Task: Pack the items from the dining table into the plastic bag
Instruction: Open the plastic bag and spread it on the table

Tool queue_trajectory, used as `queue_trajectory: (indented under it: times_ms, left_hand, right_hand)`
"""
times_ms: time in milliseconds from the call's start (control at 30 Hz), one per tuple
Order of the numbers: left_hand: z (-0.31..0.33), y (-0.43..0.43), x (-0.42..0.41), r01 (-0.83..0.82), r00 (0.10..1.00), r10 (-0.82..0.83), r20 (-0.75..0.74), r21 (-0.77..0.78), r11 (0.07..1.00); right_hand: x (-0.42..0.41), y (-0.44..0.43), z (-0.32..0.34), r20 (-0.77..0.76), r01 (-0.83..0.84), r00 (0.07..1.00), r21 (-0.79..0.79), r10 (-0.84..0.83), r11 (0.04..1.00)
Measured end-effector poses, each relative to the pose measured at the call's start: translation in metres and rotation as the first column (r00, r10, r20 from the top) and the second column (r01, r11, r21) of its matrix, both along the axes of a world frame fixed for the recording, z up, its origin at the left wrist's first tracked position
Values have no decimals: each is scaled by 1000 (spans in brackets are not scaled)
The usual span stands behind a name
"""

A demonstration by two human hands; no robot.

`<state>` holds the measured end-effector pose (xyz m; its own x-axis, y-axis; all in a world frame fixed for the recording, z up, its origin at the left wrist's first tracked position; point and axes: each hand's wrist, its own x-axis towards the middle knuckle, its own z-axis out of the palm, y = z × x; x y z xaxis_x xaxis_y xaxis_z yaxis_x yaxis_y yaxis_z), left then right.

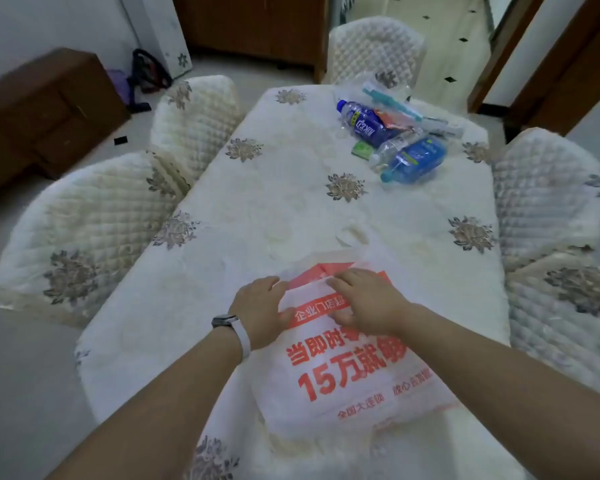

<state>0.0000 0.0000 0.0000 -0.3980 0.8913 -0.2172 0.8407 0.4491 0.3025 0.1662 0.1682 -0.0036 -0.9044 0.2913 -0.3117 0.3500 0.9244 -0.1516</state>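
Note:
A white plastic bag with red print lies flat on the near end of the dining table. My left hand grips the bag's left upper edge, thumb on top. My right hand rests on the bag near its mouth, fingers bent and pinching the plastic. At the far right of the table lies a pile of items: a dark blue-labelled bottle, a light blue bottle, a small clear bottle, a small green pack and toothbrush-like packs.
Quilted cream chairs stand around the table: two on the left, one at the far end, two on the right. A brown cabinet stands at the far left on the floor.

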Motion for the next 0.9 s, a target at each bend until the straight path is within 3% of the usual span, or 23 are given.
queue_trajectory:
  times_ms: [167, 433, 633, 800, 900]
  left_hand:
    - [-27, 30, -11, 68, 994, -75, -78, -98, 993]
    - [-30, 40, -7, 75, 996, -82, -32, -175, 982]
    - [-4, 36, 4, 145, 989, -147, -9, -127, 981]
    - [25, 17, 10, 316, 945, -289, 154, -193, 929]
    - [42, 4, 14, 407, 914, -404, 50, -122, 906]
  right_hand:
    - [-21, 34, -38, -29, -92, 995, 38, 93, 995]
    - [-8, 48, -47, -119, -95, 987, 98, 106, 991]
    - [14, 26, -9, -362, -18, 931, 101, 53, 995]
    - [40, -4, 39, -428, 109, 904, 198, -14, 974]
    - [54, -26, 71, -451, 156, 892, 249, -28, 956]
